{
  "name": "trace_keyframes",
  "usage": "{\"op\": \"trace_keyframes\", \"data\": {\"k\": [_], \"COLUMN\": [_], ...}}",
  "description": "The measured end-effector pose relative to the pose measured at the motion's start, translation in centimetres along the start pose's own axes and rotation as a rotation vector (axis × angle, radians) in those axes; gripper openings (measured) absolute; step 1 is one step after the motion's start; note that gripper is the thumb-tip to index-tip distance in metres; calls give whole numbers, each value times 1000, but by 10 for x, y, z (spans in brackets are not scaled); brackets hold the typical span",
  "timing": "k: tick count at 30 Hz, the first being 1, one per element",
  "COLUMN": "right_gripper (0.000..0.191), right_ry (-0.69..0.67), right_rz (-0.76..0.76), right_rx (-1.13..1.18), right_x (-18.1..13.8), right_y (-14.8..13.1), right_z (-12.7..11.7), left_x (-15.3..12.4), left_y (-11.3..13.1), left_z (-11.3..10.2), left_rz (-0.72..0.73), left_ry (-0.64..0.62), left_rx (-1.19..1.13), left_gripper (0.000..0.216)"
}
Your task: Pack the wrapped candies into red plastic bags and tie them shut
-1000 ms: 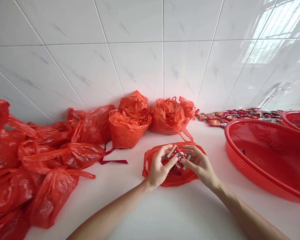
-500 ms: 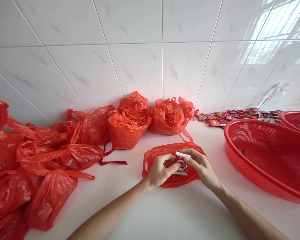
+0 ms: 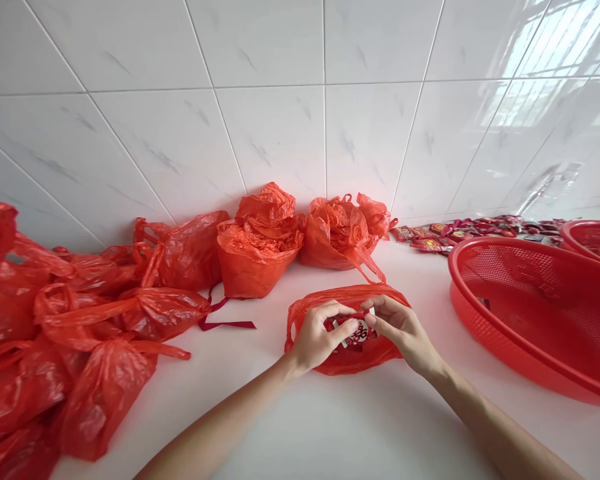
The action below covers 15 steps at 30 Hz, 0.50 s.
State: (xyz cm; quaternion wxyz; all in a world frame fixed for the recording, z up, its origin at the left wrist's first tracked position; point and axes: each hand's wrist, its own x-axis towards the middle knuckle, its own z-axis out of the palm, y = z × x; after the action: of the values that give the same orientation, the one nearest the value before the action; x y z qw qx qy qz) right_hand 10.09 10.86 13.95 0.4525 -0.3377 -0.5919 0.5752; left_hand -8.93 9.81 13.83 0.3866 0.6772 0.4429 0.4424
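Observation:
A small red-and-white printed packet (image 3: 363, 331) is between my two hands, above the mouth of an open red plastic bag (image 3: 303, 307). My left hand (image 3: 319, 339) has its thumb and fingers closed on the packet's left side. At its upper right, my right hand (image 3: 399, 330) pinches the packet between thumb and fingertips. A white corner shows by the right fingers. Below the packet, dark red wrappers are partly visible inside the bag; my hands hide much of them.
Tied red plastic bags (image 3: 110, 380) are heaped at the left. Two bags stuffed with crumpled red plastic, one of them here (image 3: 257, 270), stand by the tiled wall. At the right are a large red basket (image 3: 510, 333), another basket (image 3: 590, 233) and scattered red packets (image 3: 460, 233). A dark red ribbon (image 3: 230, 325) lies on the table.
The packet was upright with its white top edge showing; now it is tilted and lower between my fingers. Both hands have stayed over the bag with only small finger movements.

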Motion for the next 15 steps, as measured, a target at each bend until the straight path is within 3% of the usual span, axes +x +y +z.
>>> {"op": "trace_keyframes", "data": {"k": [9,15], "right_gripper": [33,32], "right_ry": [96,114], "right_rz": [23,9], "right_rx": [57,124], "right_x": [-2,-1], "right_y": [6,9], "right_z": [1,-1], "left_x": [-1,-1], "left_y": [-2,-3], "left_z": [3,4], "left_rz": [11,-84], "left_ry": [5,20], "left_rx": [-82,-204], "left_gripper": [20,26]}}
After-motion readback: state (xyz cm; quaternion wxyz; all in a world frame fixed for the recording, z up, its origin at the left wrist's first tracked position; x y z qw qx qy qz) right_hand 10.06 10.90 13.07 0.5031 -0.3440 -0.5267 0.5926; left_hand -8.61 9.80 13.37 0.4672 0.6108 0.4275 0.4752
